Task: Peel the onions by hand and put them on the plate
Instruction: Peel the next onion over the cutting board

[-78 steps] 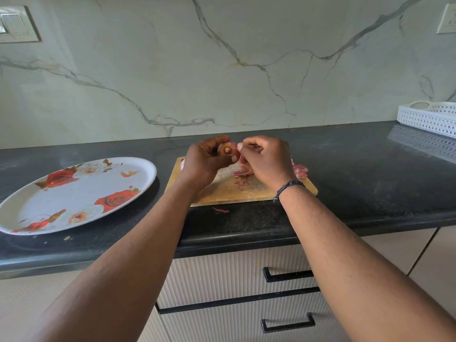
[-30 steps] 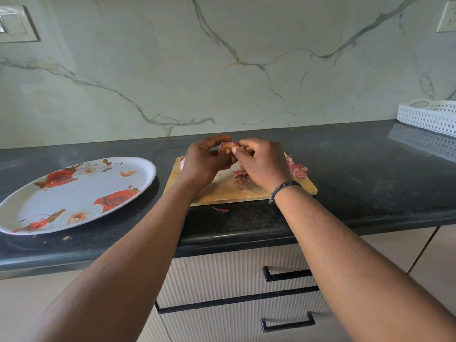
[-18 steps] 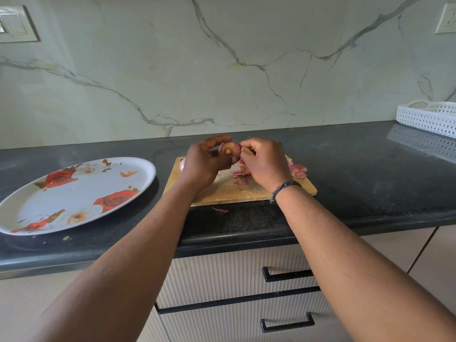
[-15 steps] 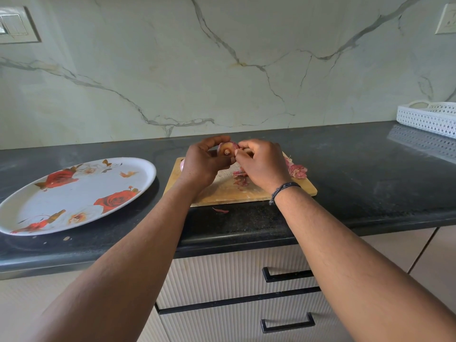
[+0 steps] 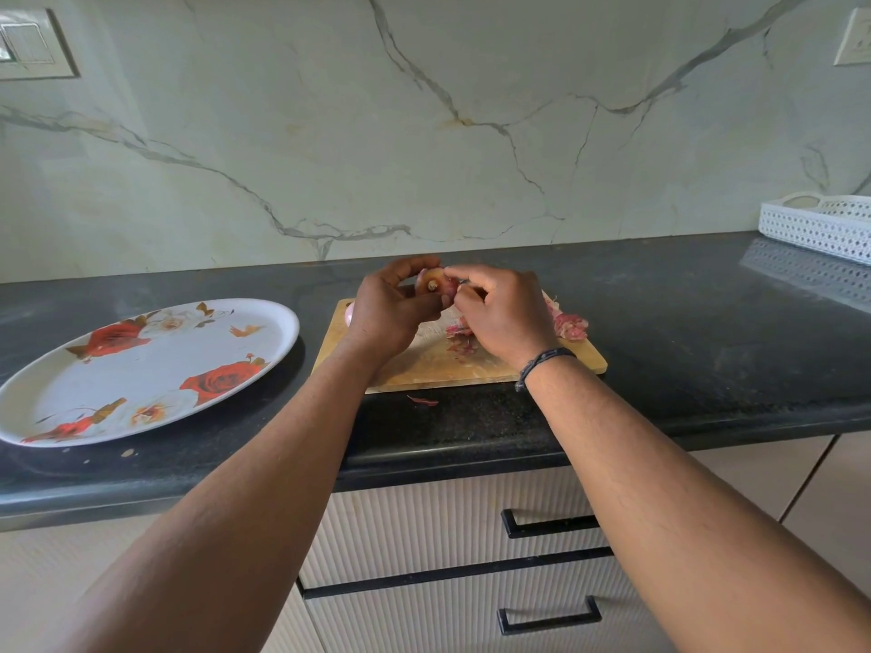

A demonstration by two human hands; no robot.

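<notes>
We hold the onion [image 5: 432, 284] above the cutting board [image 5: 438, 365], our left hand [image 5: 389, 313] curled around it with thumb and fingers gripping its sides. Our right hand [image 5: 502, 313] pinches its skin with bent fingertips. The plate [image 5: 283, 322] sits to the left, well apart.

The left hand [image 5: 386, 313] is gripping a small onion [image 5: 431, 284] above the cutting board [image 5: 471, 365], while the right hand [image 5: 504, 318] is pinching its skin. Peels [image 5: 570, 325] are lying on the board. A flowered plate [image 5: 155, 369] is sitting to the left on the dark desk [image 5: 707, 346].
</notes>
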